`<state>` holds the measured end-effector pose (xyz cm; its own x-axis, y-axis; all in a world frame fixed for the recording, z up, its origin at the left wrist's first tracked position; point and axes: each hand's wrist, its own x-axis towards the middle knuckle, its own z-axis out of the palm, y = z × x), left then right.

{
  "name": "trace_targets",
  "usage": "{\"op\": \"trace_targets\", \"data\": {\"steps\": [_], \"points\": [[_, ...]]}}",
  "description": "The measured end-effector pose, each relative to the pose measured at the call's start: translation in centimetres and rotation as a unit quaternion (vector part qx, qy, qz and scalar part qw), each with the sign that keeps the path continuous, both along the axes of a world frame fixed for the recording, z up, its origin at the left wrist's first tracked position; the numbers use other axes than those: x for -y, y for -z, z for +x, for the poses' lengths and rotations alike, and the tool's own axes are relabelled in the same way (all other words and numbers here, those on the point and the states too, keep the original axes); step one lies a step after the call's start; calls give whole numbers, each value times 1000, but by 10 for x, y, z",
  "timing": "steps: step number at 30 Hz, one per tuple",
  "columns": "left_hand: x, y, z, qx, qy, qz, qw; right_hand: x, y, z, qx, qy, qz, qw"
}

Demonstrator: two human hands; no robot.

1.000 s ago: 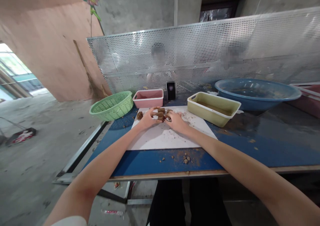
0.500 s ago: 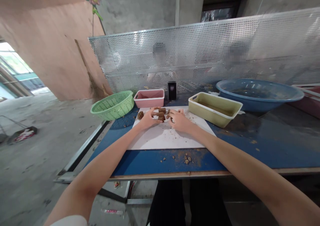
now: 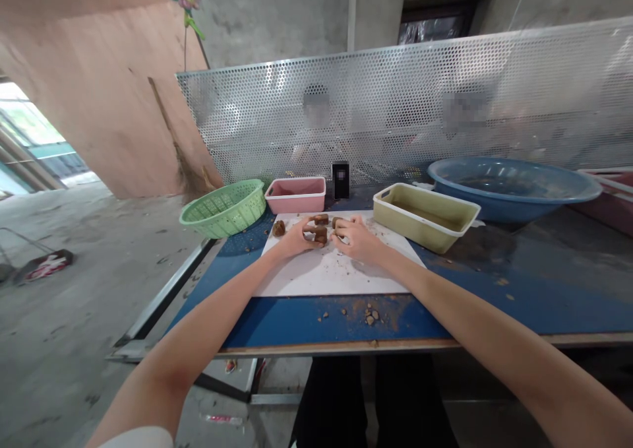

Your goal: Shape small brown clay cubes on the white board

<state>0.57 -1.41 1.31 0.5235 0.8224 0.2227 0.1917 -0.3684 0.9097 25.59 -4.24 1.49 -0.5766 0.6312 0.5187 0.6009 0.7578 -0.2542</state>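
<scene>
Both my arms reach out to the far part of a white board [image 3: 341,273] lying on the blue table [image 3: 544,283]. Several brown clay pieces [image 3: 320,229] lie there between my hands. My left hand [image 3: 297,238] curls its fingers round one of the pieces from the left. My right hand [image 3: 357,239] rests on the board at the right of the group, its fingers bent and touching the clay. One more brown lump [image 3: 278,227] sits alone at the board's far left corner.
Behind the board stand a green basket [image 3: 223,206], a pink tub [image 3: 295,194], a small dark phone [image 3: 340,179], a yellow tub [image 3: 424,214] and a big blue basin [image 3: 512,185]. A perforated metal screen [image 3: 420,98] closes the back. Clay crumbs [image 3: 368,315] lie near the front edge.
Both hands have drawn slightly toward me on the board, still working the clay pieces between them. Nothing else has moved.
</scene>
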Motion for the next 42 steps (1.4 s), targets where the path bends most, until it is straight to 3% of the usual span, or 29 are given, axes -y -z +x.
{"op": "trace_targets", "data": {"steps": [8,27,33,38,42], "points": [[-6,3,-3,-15,-8,8,1000,4,-5,-5,31,-72,-71,994],[-7,4,-3,17,-5,-46,999,3,-3,-8,-5,-59,-67,996],[-6,3,-3,4,-9,-25,1000,6,-4,-11,11,-83,-79,993],[-6,4,-3,0,-16,-34,999,7,-6,-12,-2,-50,-70,996],[-7,5,-3,2,-20,-28,999,5,-3,-11,21,-84,-78,993]]}}
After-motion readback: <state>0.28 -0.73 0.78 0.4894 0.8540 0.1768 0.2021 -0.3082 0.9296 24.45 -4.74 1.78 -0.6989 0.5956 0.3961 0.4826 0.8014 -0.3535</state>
